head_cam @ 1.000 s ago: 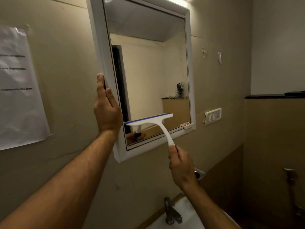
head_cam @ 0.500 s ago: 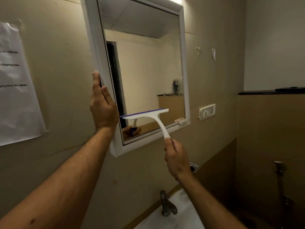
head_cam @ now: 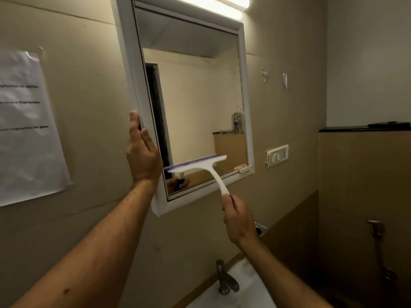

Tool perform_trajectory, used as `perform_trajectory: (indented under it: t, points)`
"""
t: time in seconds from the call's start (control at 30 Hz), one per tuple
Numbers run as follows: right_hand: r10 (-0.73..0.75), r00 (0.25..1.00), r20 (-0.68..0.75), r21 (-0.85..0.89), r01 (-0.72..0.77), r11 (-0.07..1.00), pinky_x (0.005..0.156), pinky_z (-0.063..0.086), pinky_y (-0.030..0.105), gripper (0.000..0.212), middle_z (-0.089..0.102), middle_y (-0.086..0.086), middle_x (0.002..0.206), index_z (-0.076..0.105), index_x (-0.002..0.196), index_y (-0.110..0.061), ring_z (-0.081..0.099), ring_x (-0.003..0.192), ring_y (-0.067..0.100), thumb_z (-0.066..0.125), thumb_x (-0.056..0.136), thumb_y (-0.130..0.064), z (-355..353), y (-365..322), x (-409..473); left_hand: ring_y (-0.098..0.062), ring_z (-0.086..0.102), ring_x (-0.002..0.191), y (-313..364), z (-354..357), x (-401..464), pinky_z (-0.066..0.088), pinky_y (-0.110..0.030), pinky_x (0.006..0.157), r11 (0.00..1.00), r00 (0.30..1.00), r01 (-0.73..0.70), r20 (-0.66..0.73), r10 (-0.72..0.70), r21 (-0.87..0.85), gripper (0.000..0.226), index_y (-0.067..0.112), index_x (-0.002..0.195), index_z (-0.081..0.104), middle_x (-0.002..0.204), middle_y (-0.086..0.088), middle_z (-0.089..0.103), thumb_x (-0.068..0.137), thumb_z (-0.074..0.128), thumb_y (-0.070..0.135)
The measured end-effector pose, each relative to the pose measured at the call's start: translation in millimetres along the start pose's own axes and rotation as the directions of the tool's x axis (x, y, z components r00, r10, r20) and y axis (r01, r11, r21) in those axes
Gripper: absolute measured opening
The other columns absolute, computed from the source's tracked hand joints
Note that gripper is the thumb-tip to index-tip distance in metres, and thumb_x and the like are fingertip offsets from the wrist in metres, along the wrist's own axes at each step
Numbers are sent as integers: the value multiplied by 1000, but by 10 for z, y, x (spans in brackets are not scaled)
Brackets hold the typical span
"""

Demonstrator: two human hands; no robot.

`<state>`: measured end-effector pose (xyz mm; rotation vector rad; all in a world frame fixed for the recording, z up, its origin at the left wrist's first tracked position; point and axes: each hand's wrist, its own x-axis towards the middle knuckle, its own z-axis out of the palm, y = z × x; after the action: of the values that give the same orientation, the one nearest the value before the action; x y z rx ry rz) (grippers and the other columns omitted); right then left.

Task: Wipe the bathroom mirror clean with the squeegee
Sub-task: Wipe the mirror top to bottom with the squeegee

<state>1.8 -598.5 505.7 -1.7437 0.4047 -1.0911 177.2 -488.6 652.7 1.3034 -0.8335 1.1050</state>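
A white-framed mirror (head_cam: 200, 96) hangs on the beige wall. My left hand (head_cam: 143, 155) grips the frame's left edge, fingers wrapped around its side. The white squeegee (head_cam: 200, 166) with a blue blade lies against the lower part of the glass, blade roughly level, its left end near my left hand. Its handle slopes down to the right into my right hand (head_cam: 239, 218), which is closed on the handle's end just below the frame's bottom rail. A reflection of the hand and handle shows in the glass's lower left corner.
A paper notice (head_cam: 26, 130) is taped to the wall at left. A switch plate (head_cam: 277, 155) sits right of the mirror. Below are a metal tap (head_cam: 225, 280) and white basin (head_cam: 240, 292). A dark ledge (head_cam: 364, 127) and a hose fitting (head_cam: 375, 227) are at right.
The camera view has shifted, so the light above the mirror now shows. The squeegee stays low on the glass with little movement. Both hands keep their holds.
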Motion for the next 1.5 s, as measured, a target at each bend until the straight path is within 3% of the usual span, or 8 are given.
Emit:
perform_trajectory:
  t: [0.1, 0.33, 0.57, 0.77, 1.03, 1.17, 1.27, 1.5]
  points:
    - [26, 1000, 7, -1, -26, 1000, 43, 35, 15, 35, 47, -8, 58, 56, 79, -25, 42, 44, -1, 38, 96, -50, -7, -187, 133, -15, 36, 140, 7, -13, -11, 34, -23, 112, 1000, 999, 23, 33, -23, -5, 47, 25, 152, 23, 156, 3, 31, 106, 26, 32]
    - [109, 992, 65, -78, -104, 991, 48, 38, 23, 34, 46, -6, 62, 54, 77, -26, 42, 51, 5, 37, 96, -49, -164, -41, -3, -13, 33, 140, 102, -58, 18, 18, 4, 103, 999, 998, 41, 52, -41, 6, 45, 17, 149, 30, 153, -3, 36, 105, 31, 25]
    - [-62, 995, 75, 92, 55, 994, 56, 39, 34, 31, 51, 4, 75, 48, 102, -25, 46, 62, 19, 37, 83, -47, -147, -896, 341, 7, 37, 110, 287, -112, 493, 25, 11, 77, 998, 997, 54, 51, -53, -12, 44, 18, 144, 36, 138, -5, 46, 101, 36, 27]
    - [-3, 996, 85, 223, -16, 975, 57, 41, 32, 27, 51, 6, 79, 48, 104, -25, 47, 65, 19, 40, 85, -41, 39, -839, 253, -13, 37, 135, 363, 53, 966, 24, -11, 100, 997, 995, 83, 59, -82, -9, 50, 22, 152, 26, 153, 0, 36, 103, 29, 31]
    - [-14, 1000, -26, 517, 26, 855, 37, 36, 21, 11, 57, 3, 67, 57, 100, -25, 45, 43, 10, 52, 92, -29, 81, -880, 472, -5, 29, 139, 249, 137, 851, 13, 12, 95, 997, 1000, 11, 0, -11, -77, 48, 19, 153, 26, 156, 1, 31, 106, 28, 31]
    - [-135, 990, -51, 571, 139, 809, 36, 39, 21, 14, 62, -4, 65, 59, 105, -48, 47, 42, 11, 54, 92, -46, 149, -1377, 854, -11, 23, 145, 206, 156, 855, 15, -3, 107, 997, 999, -41, 17, 42, -63, 50, 21, 153, 20, 159, 3, 25, 106, 26, 33]
    - [-85, 996, 29, 565, 54, 824, 37, 39, 21, 22, 59, -3, 61, 56, 112, -58, 47, 41, 8, 52, 91, -51, 188, -1334, 889, -10, 17, 147, 219, 161, 890, 16, -18, 114, 995, 996, -72, 42, 75, -64, 51, 21, 154, 16, 160, 3, 19, 105, 25, 31]
    - [-4, 998, -60, 471, 32, 882, 41, 43, 17, 33, 58, -2, 69, 58, 127, -31, 52, 44, 0, 48, 97, -40, 44, -1040, 792, -11, 11, 148, 209, 141, 908, 9, -10, 114, 988, 987, -148, 60, 149, -34, 52, 19, 155, 12, 162, 2, 12, 105, 28, 17]
